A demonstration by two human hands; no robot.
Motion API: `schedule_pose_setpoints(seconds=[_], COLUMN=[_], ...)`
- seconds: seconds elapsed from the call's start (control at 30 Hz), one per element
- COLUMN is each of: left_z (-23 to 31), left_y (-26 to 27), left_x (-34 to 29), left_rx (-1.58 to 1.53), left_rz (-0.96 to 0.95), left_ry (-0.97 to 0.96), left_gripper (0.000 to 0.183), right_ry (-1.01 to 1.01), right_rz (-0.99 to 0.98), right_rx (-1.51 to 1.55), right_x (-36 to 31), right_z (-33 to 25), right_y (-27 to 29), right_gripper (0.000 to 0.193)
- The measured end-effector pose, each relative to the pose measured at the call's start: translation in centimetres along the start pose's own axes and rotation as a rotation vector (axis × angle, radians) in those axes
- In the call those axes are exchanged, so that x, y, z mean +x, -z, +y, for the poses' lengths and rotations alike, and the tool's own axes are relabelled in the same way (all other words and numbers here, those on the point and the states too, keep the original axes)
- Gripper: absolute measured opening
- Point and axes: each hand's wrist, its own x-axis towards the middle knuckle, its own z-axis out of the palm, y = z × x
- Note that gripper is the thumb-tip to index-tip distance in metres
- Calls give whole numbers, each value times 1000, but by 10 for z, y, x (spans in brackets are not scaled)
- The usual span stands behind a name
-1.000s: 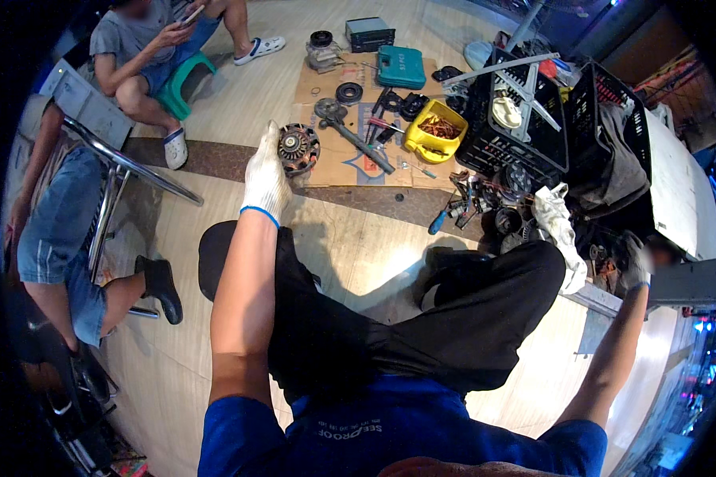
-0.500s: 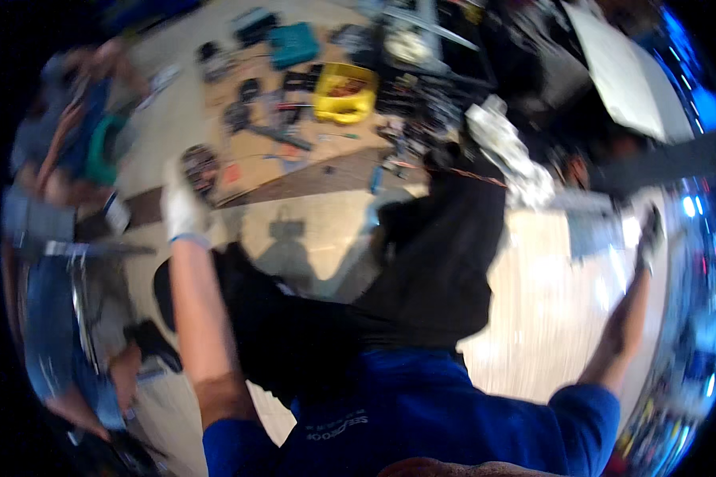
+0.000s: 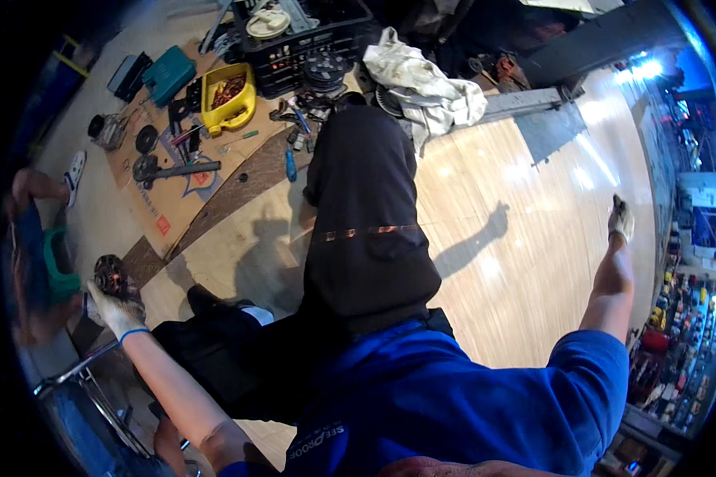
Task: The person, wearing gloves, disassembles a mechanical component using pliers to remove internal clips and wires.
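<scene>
My left hand (image 3: 119, 312), in a pale work glove with a blue cuff, is stretched out to the left. It is closed round a round dark part with copper-coloured windings (image 3: 110, 274), whose lower side the glove covers. Far out to the right, my right hand (image 3: 620, 221) is raised above the pale floor, also gloved, with darkened fingertips. Its fingers look stretched out, and I see nothing held in them. Beyond my knees, a hammer-like dark tool (image 3: 179, 171) and a black ring (image 3: 146, 138) lie on a flattened cardboard sheet (image 3: 147, 203).
On the cardboard stand a yellow cut-open container (image 3: 247, 102) of copper-coloured pieces and a teal case (image 3: 169, 75). Behind are a black crate (image 3: 282, 67) and a white cloth (image 3: 426, 87). A blue-handled screwdriver (image 3: 291, 165) lies by my knee. Another person (image 3: 36, 238) is at the left.
The view has turned to the right, so the cardboard and its tools sit farther left. My left hand has swung outward and back with the round part. My right arm stays extended.
</scene>
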Motion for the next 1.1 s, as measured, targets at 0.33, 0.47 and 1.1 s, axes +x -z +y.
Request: schedule_pose_setpoints(seconds=[0.33, 0.47, 1.1], left_z=[-15, 19, 26], left_y=[15, -49, -28], left_x=[25, -45, -73], left_rx=[70, -14, 28], left_rz=[-81, 12, -109], left_ry=[66, -50, 90], left_gripper=[56, 56, 59], right_ry=[-376, -339, 250], right_rz=[181, -368, -585], right_rx=[-229, -186, 195], right_x=[76, 2, 1], right_z=[196, 122, -271], right_y=[46, -80, 82], right_gripper=[51, 39, 38])
